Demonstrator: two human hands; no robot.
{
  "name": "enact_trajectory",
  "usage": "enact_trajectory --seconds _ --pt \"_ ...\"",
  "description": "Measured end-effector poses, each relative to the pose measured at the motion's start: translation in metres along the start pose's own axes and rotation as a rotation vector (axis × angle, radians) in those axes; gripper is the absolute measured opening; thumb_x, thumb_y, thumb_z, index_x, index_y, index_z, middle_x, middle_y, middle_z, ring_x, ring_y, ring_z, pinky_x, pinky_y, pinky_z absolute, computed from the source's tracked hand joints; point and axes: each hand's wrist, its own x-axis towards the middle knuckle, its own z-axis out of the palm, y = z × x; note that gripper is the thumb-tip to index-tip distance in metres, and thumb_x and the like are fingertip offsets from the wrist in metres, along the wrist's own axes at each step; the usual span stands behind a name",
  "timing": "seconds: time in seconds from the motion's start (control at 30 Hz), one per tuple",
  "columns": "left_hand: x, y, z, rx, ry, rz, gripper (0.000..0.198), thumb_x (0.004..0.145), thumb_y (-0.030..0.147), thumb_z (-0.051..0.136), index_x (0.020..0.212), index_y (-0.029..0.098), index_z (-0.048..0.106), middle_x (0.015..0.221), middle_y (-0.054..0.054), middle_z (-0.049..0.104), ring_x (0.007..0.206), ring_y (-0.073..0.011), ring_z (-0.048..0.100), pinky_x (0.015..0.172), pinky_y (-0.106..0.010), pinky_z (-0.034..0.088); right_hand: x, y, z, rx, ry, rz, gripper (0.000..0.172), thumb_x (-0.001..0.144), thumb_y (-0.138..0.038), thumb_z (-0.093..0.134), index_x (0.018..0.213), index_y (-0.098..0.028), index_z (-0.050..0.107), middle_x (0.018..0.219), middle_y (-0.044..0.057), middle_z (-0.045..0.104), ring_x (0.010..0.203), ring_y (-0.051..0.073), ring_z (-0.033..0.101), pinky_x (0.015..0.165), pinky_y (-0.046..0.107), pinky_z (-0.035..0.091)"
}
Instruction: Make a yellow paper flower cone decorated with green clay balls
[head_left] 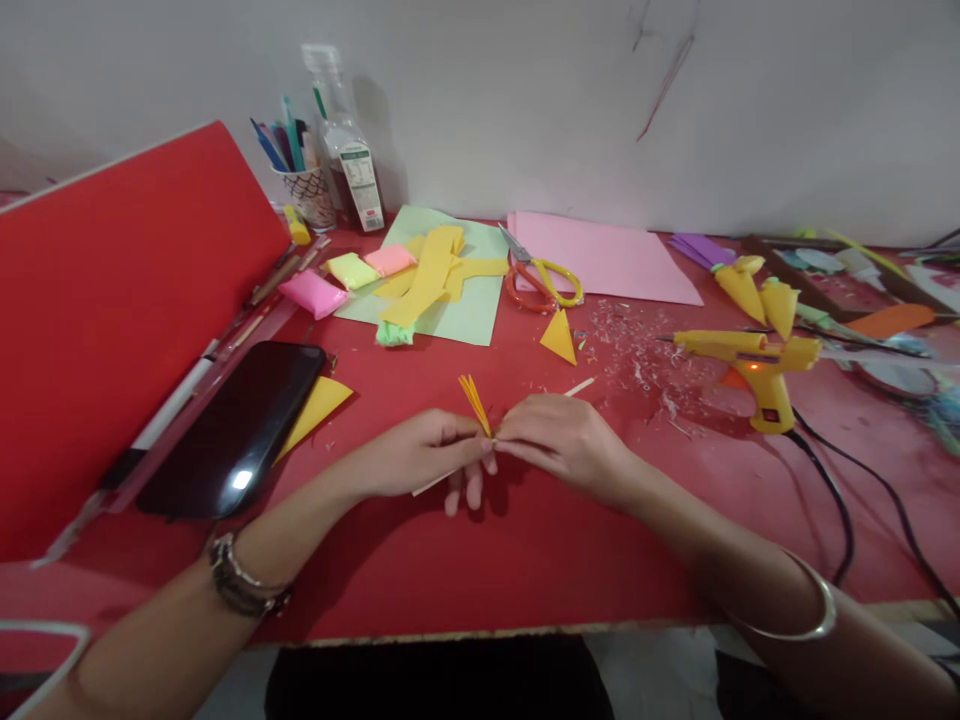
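Note:
My left hand (424, 455) and my right hand (562, 438) meet over the red table (525, 560), both pinched on a thin wooden stick (581, 386) that runs between them. A small fringed strip of orange-yellow paper (475, 402) stands up from the stick where my fingertips meet. The stick's far end pokes out beyond my right hand; its near end shows below my left hand.
A black phone (236, 430) lies left over a yellow paper triangle (319, 405), beside a large red sheet (112, 310). A yellow glue gun (757, 365) with its black cord stands right. Scissors (536, 280), pink paper, yellow strips on green paper, and a pen cup sit behind.

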Motion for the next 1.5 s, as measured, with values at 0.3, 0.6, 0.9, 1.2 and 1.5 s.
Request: enact_trajectory --seconds 0.3,0.6,0.9,1.2,1.5 --pt "0.002 -0.003 0.004 -0.03 0.065 0.12 0.042 0.079 0.048 0.039 0.06 0.013 0.052 0.05 0.0 0.057 0.041 -0.0073 0.051 0.042 -0.018 0.04 0.003 -0.006 0.0 -0.087 -0.078 -0.024 0.026 0.087 -0.023 0.033 0.075 -0.014 0.054 0.073 0.007 0.058 0.067 0.013 0.051 0.061 0.024 0.042" --pt "-0.002 -0.006 0.008 0.0 0.057 0.196 0.058 0.081 0.055 0.028 0.057 0.012 0.06 0.049 -0.003 0.057 0.045 -0.0091 0.052 0.043 -0.018 0.04 0.006 -0.017 0.001 -0.021 -0.155 -0.042 0.021 0.086 -0.024 0.035 0.079 -0.013 0.051 0.075 0.005 0.056 0.063 0.011 0.049 0.055 0.021 0.042" --pt "-0.001 -0.003 0.005 0.131 0.182 0.102 0.047 0.082 0.041 0.032 0.048 0.014 0.052 0.046 -0.001 0.052 0.047 -0.0097 0.049 0.05 -0.021 0.038 0.005 -0.013 -0.002 -0.092 -0.055 -0.04 0.026 0.087 -0.03 0.037 0.078 -0.013 0.053 0.077 0.007 0.058 0.07 0.013 0.051 0.061 0.023 0.043" --pt "0.0 -0.007 0.0 0.043 0.186 0.195 0.04 0.08 0.045 0.036 0.067 0.013 0.056 0.053 0.0 0.053 0.053 -0.0119 0.051 0.058 -0.025 0.04 0.002 -0.006 -0.006 -0.183 0.065 -0.063 0.03 0.089 -0.02 0.032 0.081 -0.01 0.059 0.072 0.008 0.058 0.067 0.014 0.049 0.062 0.024 0.043" --pt "-0.001 -0.007 -0.005 -0.019 0.143 0.21 0.033 0.083 0.032 0.035 0.068 0.013 0.057 0.065 -0.002 0.058 0.056 -0.0104 0.052 0.063 -0.025 0.041 0.0 -0.005 -0.007 -0.387 0.141 -0.111 0.028 0.088 -0.019 0.037 0.099 -0.008 0.059 0.065 0.005 0.059 0.06 0.014 0.048 0.053 0.025 0.04"
